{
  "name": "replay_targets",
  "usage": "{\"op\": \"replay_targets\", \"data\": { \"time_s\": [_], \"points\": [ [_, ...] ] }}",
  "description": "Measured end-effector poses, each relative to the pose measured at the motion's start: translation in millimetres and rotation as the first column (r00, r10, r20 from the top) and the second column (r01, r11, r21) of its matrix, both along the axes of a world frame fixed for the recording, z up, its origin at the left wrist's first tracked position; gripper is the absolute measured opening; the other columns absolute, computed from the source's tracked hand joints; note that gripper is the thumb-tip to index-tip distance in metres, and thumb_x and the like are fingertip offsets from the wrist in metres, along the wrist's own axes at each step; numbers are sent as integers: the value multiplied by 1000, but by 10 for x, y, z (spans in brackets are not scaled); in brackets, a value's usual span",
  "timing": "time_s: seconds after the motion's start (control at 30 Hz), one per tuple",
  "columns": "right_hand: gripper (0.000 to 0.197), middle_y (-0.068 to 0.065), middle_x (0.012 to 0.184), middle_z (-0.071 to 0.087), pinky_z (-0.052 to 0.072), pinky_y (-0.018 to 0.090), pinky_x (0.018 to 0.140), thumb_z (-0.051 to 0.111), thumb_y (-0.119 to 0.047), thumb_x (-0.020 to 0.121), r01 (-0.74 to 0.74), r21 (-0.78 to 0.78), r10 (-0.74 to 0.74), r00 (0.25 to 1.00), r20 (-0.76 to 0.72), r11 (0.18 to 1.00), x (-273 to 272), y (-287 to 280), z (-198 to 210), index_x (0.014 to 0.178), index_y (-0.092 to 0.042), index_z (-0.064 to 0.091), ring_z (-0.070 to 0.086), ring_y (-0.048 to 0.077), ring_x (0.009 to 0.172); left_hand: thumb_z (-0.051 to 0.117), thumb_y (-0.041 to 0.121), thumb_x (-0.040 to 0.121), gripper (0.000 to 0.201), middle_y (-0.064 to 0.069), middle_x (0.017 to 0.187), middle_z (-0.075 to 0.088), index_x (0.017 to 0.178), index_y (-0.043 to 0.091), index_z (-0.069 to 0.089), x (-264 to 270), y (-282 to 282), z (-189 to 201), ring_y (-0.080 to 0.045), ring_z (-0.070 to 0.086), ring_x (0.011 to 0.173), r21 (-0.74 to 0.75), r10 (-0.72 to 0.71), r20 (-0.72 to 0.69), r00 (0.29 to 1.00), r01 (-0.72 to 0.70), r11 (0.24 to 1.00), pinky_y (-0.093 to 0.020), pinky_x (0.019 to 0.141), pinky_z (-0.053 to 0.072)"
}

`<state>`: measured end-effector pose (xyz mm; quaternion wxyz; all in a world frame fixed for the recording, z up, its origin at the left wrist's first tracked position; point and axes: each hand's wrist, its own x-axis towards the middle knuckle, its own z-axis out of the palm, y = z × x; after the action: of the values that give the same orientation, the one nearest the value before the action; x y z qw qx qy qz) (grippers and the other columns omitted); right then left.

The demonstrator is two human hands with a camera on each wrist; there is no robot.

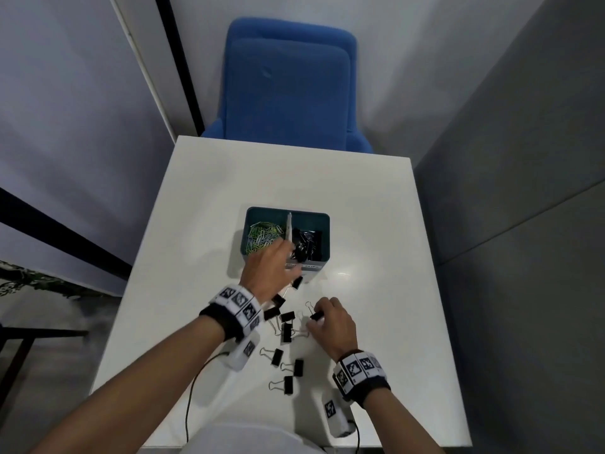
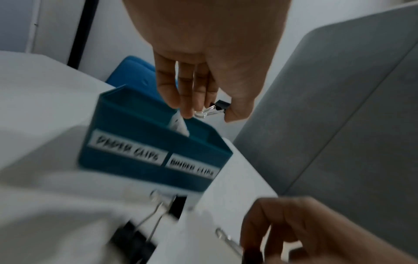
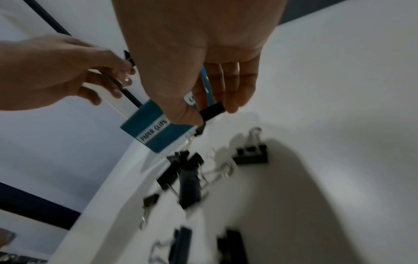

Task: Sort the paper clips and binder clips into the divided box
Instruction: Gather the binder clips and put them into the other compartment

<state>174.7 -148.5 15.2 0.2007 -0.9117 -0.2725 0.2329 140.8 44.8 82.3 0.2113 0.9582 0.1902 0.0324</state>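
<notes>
Black steel showed between the fingertips of both hands. The left hand hung over the near rim of the teal plastic divided box, thumb and fingers pinching a small black binder clip with wire handles above the white divider; the head view hid that clip behind the hand's back. The right hand rested low over the table, thumb and curled fingers nipping a second black binder clip by its body, one wire loop poking out on the left.

Motion blur smeared both wrist views, so the box's two white labels read only partly: "PAPER CLIPS" on the left one, the right one too blurred to read surely. The heap of coloured wire paper clips filled the left compartment, too tangled to count; the dark pile of binder clips in the right compartment was likewise uncountable, partly covered by the left fingers.

On the white square table, eight loose binder clips could be counted, apart from the two in the hands: five bunched between the wrists just below the box, one of them touching its near wall, and three in a looser group nearer the person. Some overlapped, so the count was uncertain.

Bare tabletop lay to the right of the box and beyond it to the far edge, where a blue upholstered chair stood. Grey panels closed in the right side, pale walls the left.
</notes>
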Motion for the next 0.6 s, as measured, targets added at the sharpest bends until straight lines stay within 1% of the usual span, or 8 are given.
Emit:
{"op": "replay_targets", "data": {
  "time_s": [0.13,0.23,0.3,0.33,0.4,0.47,0.53,0.6],
  "points": [
    [20,-1,94,56,44,26,64,68,-21,77,41,125,-46,998,40,991,268,153,348,95,-17,61,58,18,76,65,41,87,40,3,103,65,119,16,60,261,133,179,-15,64,80,28,-29,43,999,28,999,-27,67,48],
    [17,-3,92,56,41,23,63,68,-18,77,75,232,-99,991,93,970,540,361,668,93,-18,62,58,15,74,57,29,92,16,6,73,64,94,19,69,138,133,45,-5,59,58,34,-53,17,998,52,998,-20,57,50],
    [16,-1,92,60,43,25,63,68,-18,79,80,286,-117,987,114,955,718,538,830,94,-17,63,60,18,77,54,27,92,18,8,64,60,85,21,69,-39,75,-173,-1,55,50,21,-69,-61,996,71,997,-16,48,44],
    [18,0,94,61,45,27,66,69,-20,81,79,297,-119,986,118,952,786,621,888,97,-17,63,61,18,79,53,27,92,17,8,68,62,86,22,68,-127,39,-279,-2,56,53,19,-77,-99,992,79,997,-16,49,42],
    [26,2,99,61,45,30,69,70,-29,83,53,268,-99,982,162,962,842,762,977,106,-18,62,58,19,86,53,29,89,17,4,98,66,100,22,64,-286,-17,-505,-13,61,81,13,-108,-198,974,113,994,-24,59,47],
    [30,3,107,60,43,32,71,67,-32,86,7,232,-60,972,225,973,787,848,992,111,-17,61,54,21,95,59,32,84,47,-3,131,47,129,22,48,-400,-71,-712,-24,48,112,-42,-166,-353,921,162,986,-36,70,51],
    [26,3,108,59,41,31,69,63,-29,88,-67,227,9,969,246,972,627,862,898,110,-16,60,54,20,95,62,39,79,79,-4,145,28,147,25,24,-488,-107,-876,-28,38,122,-62,-218,-470,855,214,975,-40,81,50],
    [22,2,105,59,42,28,66,63,-24,88,-185,167,142,960,242,968,430,820,680,108,-15,62,56,20,92,61,44,75,85,-4,151,19,148,32,18,-555,-156,-949,-29,37,124,-52,-260,-490,832,269,962,-38,85,47]
  ]
}}
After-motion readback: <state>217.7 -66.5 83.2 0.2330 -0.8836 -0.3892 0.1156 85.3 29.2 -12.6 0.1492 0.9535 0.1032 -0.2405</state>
